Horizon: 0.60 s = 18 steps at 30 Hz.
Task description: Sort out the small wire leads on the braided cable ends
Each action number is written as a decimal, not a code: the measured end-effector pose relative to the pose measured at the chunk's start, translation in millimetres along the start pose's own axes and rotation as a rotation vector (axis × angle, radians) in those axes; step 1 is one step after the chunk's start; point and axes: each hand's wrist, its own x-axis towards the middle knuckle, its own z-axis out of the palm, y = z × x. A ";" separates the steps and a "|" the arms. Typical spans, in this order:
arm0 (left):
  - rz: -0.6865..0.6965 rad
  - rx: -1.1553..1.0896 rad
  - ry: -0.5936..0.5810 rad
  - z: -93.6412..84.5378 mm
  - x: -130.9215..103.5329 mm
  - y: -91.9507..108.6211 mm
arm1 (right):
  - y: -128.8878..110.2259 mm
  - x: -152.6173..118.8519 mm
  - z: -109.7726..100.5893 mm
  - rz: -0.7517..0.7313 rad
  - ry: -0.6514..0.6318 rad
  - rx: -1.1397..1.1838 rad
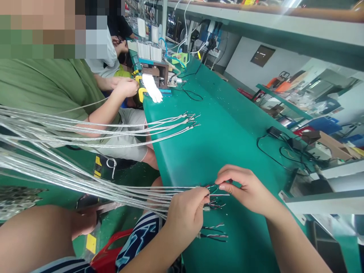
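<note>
A bundle of silvery cables (122, 187) runs in from the left and over the edge of the green table. My left hand (187, 212) is closed around one cable near its stripped end. Thumb and forefinger of my right hand (241, 185) pinch the thin dark wires (212, 187) coming out of that end. Below my left hand, other cable ends with loose red, white and black wires (214, 237) lie on the table. Part of the bundle is hidden behind my left hand.
A second group of cables (170, 123) lies across the table further off. Beside it sits a person in a green shirt (51, 83). A white glove (152, 88) rests against a small machine (162, 72). Black power adapters (274, 132) with cords lie at the right.
</note>
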 end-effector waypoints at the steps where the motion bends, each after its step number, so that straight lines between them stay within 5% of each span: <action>1: -0.003 0.000 -0.010 -0.2 0.1 0.0 | 2.0 0.8 0.9 -0.002 0.003 0.031; 9: 0.031 0.020 -0.054 -0.2 -1.6 -2.2 | 14.6 2.6 9.6 -0.053 -0.017 0.301; 18: 0.046 0.025 -0.082 -1.4 -0.6 -1.1 | 22.2 3.5 16.8 -0.094 -0.055 0.355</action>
